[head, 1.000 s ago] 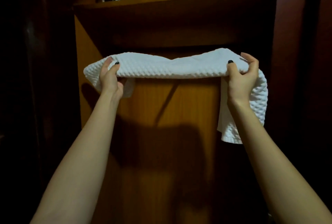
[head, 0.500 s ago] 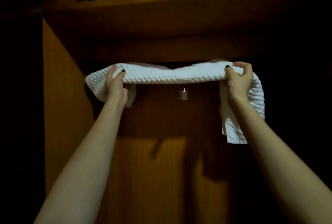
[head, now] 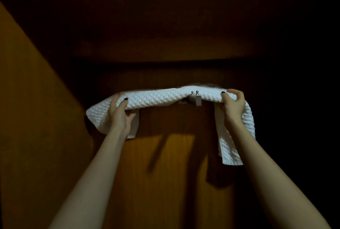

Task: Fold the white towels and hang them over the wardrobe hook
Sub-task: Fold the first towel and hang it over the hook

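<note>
Now I'm lowering the towel [head: 156,98] onto the hook [head: 196,98]: half a second ago it sat above; pegs now poking through. Left hand [head: 120,116] and right hand [head: 233,105] fingers both pinching towel.

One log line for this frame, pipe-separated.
step: hanging | towel: folded, at hook | left hand: gripping towel | right hand: gripping towel | released: no

One white towel [head: 156,98], held by two hands: left grip [head: 120,113] and right grip [head: 233,106]. Between the grips, one metal hook [head: 195,98] with two knobbed prongs.
</note>
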The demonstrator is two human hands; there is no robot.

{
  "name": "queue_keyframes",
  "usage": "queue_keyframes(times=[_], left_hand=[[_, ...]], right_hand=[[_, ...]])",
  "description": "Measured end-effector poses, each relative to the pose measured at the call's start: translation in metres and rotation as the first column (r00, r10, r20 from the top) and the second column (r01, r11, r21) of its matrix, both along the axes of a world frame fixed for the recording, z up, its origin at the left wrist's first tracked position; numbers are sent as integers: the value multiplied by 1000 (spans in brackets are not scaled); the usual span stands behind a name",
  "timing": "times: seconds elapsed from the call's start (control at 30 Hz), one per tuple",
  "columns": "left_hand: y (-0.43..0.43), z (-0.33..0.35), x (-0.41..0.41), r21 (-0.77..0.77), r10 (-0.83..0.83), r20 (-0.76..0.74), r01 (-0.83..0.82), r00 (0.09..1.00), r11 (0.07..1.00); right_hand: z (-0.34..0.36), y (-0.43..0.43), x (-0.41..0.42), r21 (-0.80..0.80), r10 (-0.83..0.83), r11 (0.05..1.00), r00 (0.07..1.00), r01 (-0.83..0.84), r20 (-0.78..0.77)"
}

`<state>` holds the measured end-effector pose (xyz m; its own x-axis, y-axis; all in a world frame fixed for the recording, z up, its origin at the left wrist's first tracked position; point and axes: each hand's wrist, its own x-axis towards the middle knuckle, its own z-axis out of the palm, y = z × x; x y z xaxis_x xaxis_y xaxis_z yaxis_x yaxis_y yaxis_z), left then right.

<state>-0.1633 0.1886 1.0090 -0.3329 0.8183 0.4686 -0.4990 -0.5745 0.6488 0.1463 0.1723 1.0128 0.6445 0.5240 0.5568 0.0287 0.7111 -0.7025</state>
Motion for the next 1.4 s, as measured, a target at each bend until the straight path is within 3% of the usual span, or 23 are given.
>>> queue_keyframes(times=[0.1, 0.2, 0.27, 0.33, 0.4, 0.43, 0.5, 0.57, 0.63, 0.73, 0.83, 0.9, 0.97, 1.07, 1.17, 1.27, 1.4], left_hand=[[-8, -29, 12, -38, -62, 14, 63, 998, 997], [-17, -68, 26, -94, -105, -26, 102, 994, 990], [-24, -93, 34, -78, -28, -141, 17, 990, 997], [-31, -115, 45, 48, 142, -323, -134, 936, 990], [-37, -127, 54, 282, 389, -504, -280, 771, 918], [-38, -129, 59, 431, 546, -547, -345, 634, 834], [-37, -128, 69, 623, 742, -526, -406, 416, 669], [-38, -122, 79, 636, 750, -534, -399, 391, 661], [-35, -117, 89, 595, 691, -590, -353, 417, 722], [-28, -110, 104, 409, 468, -787, -228, 402, 884], [-19, -112, 114, 287, 353, -917, -308, 186, 907], [-15, -118, 118, 353, 405, -914, -431, 32, 830], [-14, -121, 120, 492, 529, -844, -519, -89, 699], [-10, -117, 115, 536, 617, -783, -587, -78, 606], [-7, -124, 117, 612, 597, -764, -564, -244, 554], [-4, -143, 124, 535, 539, -826, -531, -166, 657], [4, -159, 122, 487, 509, -853, -523, -114, 700]], right_hand=[[-17, 3, 0, -47, 89, 995, 994, -92, -55], [-42, -3, -7, -111, 183, 977, 983, -183, -17], [-60, -10, -11, -165, 240, 958, 971, -235, 13], [-79, -18, -13, -205, 211, 962, 968, -181, 133], [-96, -26, -14, -174, 169, 977, 951, -126, 260], [-103, -31, -14, -142, 143, 985, 938, -102, 316], [-111, -37, -11, -45, -20, 998, 889, 46, 458], [-112, -41, -5, 92, -276, 957, 758, 276, 591], [-112, -41, -2, 193, -428, 889, 606, 415, 670], [-108, -35, -2, 140, -308, 924, 475, 356, 824], [-106, -25, -5, 52, -162, 949, 341, 310, 926], [-110, -19, -9, 103, -204, 928, 258, 357, 944], [-117, -15, -9, 149, -261, 902, 237, 404, 936], [-121, -11, -2, 223, -381, 841, 248, 493, 891], [-123, -9, 0, 223, -387, 832, 245, 507, 889], [-136, -10, -9, 173, -306, 887, 265, 428, 915], [-169, -7, -6, 87, -203, 932, 309, 352, 929]])
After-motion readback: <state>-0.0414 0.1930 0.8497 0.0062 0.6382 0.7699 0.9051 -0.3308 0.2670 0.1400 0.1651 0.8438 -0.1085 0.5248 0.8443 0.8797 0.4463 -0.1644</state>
